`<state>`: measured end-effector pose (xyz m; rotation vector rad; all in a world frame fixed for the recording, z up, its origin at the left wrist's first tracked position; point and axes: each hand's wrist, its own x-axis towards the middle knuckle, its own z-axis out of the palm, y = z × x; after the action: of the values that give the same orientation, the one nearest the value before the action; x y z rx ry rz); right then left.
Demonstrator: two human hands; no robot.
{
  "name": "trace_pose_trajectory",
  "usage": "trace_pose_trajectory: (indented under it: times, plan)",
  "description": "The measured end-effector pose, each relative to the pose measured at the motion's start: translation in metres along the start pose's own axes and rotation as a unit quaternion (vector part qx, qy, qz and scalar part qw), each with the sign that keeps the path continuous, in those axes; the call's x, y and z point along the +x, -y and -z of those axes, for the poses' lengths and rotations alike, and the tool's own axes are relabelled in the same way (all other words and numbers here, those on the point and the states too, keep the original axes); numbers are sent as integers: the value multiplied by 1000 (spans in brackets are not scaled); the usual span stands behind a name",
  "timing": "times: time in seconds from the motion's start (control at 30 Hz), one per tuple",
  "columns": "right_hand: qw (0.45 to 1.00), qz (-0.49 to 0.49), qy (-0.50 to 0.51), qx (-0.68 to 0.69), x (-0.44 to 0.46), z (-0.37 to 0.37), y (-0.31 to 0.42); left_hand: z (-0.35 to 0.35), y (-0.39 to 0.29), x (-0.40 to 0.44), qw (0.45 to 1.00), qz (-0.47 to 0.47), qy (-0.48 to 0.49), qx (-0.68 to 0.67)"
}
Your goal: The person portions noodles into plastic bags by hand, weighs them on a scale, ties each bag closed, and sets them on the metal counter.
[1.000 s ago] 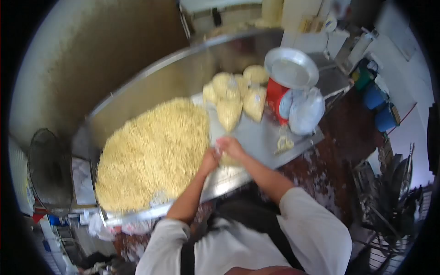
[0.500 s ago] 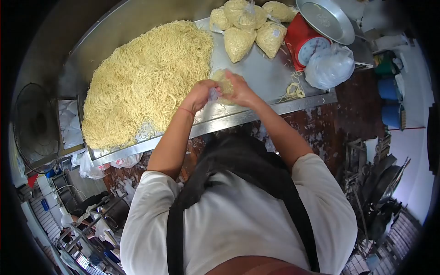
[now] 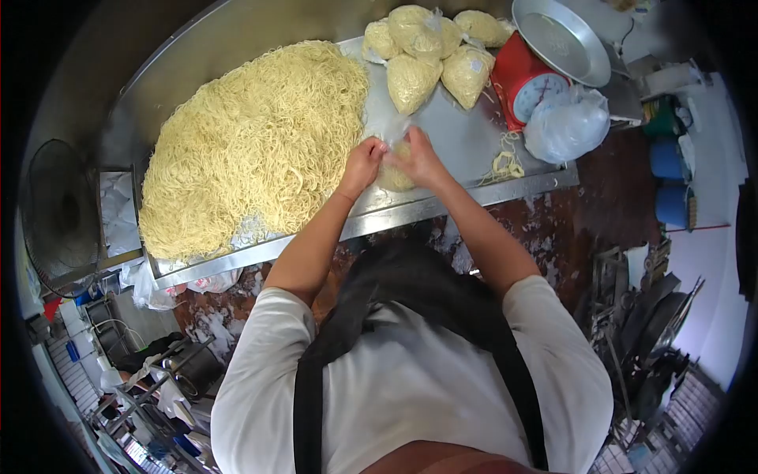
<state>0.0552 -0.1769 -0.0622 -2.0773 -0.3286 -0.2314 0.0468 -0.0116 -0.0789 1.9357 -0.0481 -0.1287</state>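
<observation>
A clear plastic bag of noodles (image 3: 394, 180) is between my hands, low over the front of the steel table (image 3: 458, 150). My left hand (image 3: 364, 164) has its fingers closed on the bag's upper part from the left. From the right, my right hand (image 3: 421, 164) grips the same bag, its fingers bent around it and slightly blurred. The thin, see-through mouth of the bag points away from me. Left of my hands, a large heap of loose yellow noodles (image 3: 253, 146) covers that side of the table.
Several filled noodle bags (image 3: 414, 83) sit at the back. A red dial scale (image 3: 530, 87) with a metal pan (image 3: 562, 39) stands right, beside a bundle of clear plastic bags (image 3: 567, 120). Stray noodles (image 3: 505, 164) lie near the front edge. A round fan (image 3: 61, 213) is far left.
The bag has turned: its mouth, earlier gathered near my left hand, now points away from me with the noodles nearer my body. Both hands have shifted slightly right.
</observation>
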Motion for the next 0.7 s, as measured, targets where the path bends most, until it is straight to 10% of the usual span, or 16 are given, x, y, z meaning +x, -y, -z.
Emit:
trace_pose_trajectory:
  times: [0.1, 0.23, 0.33, 0.5, 0.7]
  plan:
    - [987, 69, 108, -98, -17, 7, -5, -3, 16, 0, 984, 94, 46, -145]
    - [985, -99, 143, -18, -7, 0, -13, 5, -1, -13, 976, 73, 10, -206]
    - [984, -106, 133, 54, -1, 5, 10, 0, 12, -23, 961, -173, -3, 216]
    - [989, -61, 74, 113, 7, 37, 27, -12, 2, -10, 997, 19, -51, -51]
    - [969, 36, 162, -181, -43, -25, 4, -32, 20, 22, 887, 184, -181, -383]
